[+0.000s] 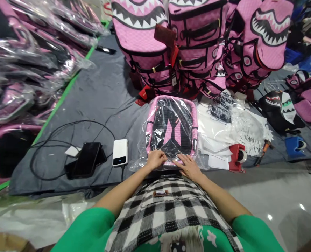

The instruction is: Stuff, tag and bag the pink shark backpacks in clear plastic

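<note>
A pink and black backpack (186,122) lies in a clear plastic bag (145,162) at the table's near edge, with its dark mesh side and pink patches facing up. My left hand (156,159) is at the lower left of the backpack, its fingers curled closed on the plastic bag. At the lower right, my right hand (189,167) rests on the bag with fingers stretched and apart. The bag's film looks loose and wrinkled around the backpack.
Pink shark-mouth backpacks (142,38) stand behind. Bagged backpacks (37,52) are piled left. A white power bank (120,152), dark phones (87,159) and a cable lie left; clear plastic bags (218,129), a red tape dispenser (236,157) and a blue dispenser (294,146) lie right.
</note>
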Available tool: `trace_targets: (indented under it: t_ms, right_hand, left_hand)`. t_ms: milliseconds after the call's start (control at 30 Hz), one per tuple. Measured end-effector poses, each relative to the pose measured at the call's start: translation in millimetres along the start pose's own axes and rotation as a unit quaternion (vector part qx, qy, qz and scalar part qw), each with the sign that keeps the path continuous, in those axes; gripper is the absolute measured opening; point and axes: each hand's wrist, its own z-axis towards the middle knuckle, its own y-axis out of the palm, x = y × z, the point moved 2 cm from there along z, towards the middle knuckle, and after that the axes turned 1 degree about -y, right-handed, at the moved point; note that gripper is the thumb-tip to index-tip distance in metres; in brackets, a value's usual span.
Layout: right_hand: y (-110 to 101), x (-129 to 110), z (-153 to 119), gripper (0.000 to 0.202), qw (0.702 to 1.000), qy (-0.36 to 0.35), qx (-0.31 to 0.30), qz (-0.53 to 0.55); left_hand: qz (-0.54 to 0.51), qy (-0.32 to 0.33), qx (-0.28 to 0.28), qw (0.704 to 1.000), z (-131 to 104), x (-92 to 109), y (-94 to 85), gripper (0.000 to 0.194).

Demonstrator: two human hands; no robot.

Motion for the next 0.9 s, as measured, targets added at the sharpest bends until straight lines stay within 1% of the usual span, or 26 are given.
trace_targets:
  t_ms: [67, 133, 200, 267, 333, 400, 467, 500, 533, 567, 600, 633, 667, 700, 733, 767, 800, 867, 900]
  right_hand:
    - [6.9, 1.0, -3.2, 0.070, 1.000, 0.001, 0.001, -0.007]
    - [9.6, 3.9, -4.6, 0.074, 1.000, 0.003, 0.009, -0.007]
    - [9.9, 5.7, -6.3, 0.078, 1.000, 0.004, 0.024, -0.005]
    - [9.6, 5.8, -8.1, 0.079, 0.999, 0.005, 0.037, -0.001]
    - [9.4, 5.0, -8.6, 0.078, 0.999, 0.006, 0.040, 0.012]
    - [8.8, 4.5, -6.9, 0.074, 0.998, 0.010, 0.046, 0.051]
    - [7.4, 6.6, -5.0, 0.062, 0.987, 0.023, 0.068, 0.145]
    - [6.4, 9.8, -5.7, 0.055, 0.971, 0.044, 0.094, 0.215]
    - [5.2, 15.4, -8.7, 0.048, 0.943, 0.078, 0.135, 0.293]
    - [4.4, 23.7, -15.2, 0.043, 0.900, 0.130, 0.190, 0.371]
    - [4.1, 35.0, -26.5, 0.040, 0.839, 0.201, 0.261, 0.433]
    - [4.6, 48.3, -43.1, 0.040, 0.767, 0.282, 0.338, 0.467]
    - [5.4, 62.4, -64.6, 0.042, 0.693, 0.361, 0.408, 0.472]
    - [5.9, 76.3, -90.1, 0.046, 0.630, 0.428, 0.464, 0.452]
    - [5.6, 89.6, -118.5, 0.048, 0.582, 0.482, 0.505, 0.418]
    - [4.3, 101.5, -148.5, 0.050, 0.548, 0.524, 0.530, 0.378]
    - [2.2, 111.9, -178.6, 0.050, 0.527, 0.557, 0.545, 0.339]
    - [-2.0, 127.4, -233.6, 0.046, 0.494, 0.609, 0.558, 0.272]
    - [-2.9, 133.1, -255.8, 0.043, 0.479, 0.630, 0.559, 0.246]
  left_hand:
    - [0.026, 0.026, -0.003, 0.999, -11.5, 0.0, -6.1, 0.015]
    - [0.054, 0.053, 0.000, 0.997, -27.4, -4.1, -16.8, 0.012]
    - [0.078, 0.066, 0.012, 0.995, -42.2, -13.0, -29.8, 0.014]
    - [0.097, 0.058, 0.027, 0.993, -50.1, -24.4, -41.7, 0.016]
    - [0.109, 0.043, 0.035, 0.992, -49.6, -34.7, -49.2, 0.021]
    - [0.116, 0.026, 0.036, 0.992, -43.6, -41.3, -51.5, 0.021]
    - [0.121, 0.009, 0.036, 0.992, -36.8, -44.0, -50.6, 0.021]
    - [0.124, 0.001, 0.037, 0.992, -34.3, -44.2, -49.8, 0.021]
    - [0.128, -0.006, 0.038, 0.991, -32.6, -43.8, -49.3, 0.021]
    - [0.132, -0.012, 0.040, 0.990, -31.7, -42.8, -49.2, 0.020]
    - [0.137, -0.017, 0.042, 0.990, -31.6, -41.2, -49.6, 0.020]
    - [0.140, -0.020, 0.045, 0.989, -31.9, -39.1, -50.6, 0.018]
    - [0.143, -0.021, 0.048, 0.988, -32.8, -36.3, -52.1, 0.017]
    - [0.145, -0.020, 0.050, 0.988, -33.9, -33.1, -53.9, 0.015]
    - [0.144, -0.018, 0.051, 0.988, -35.1, -29.8, -55.9, 0.013]
    - [0.142, -0.015, 0.050, 0.988, -36.0, -27.2, -57.9, 0.011]
    - [0.142, -0.013, 0.047, 0.989, -36.4, -25.8, -59.7, 0.011]
    - [0.149, -0.014, 0.034, 0.988, -33.8, -28.0, -61.5, 0.012]
    - [0.173, -0.021, 0.025, 0.984, -30.9, -31.4, -61.5, 0.015]
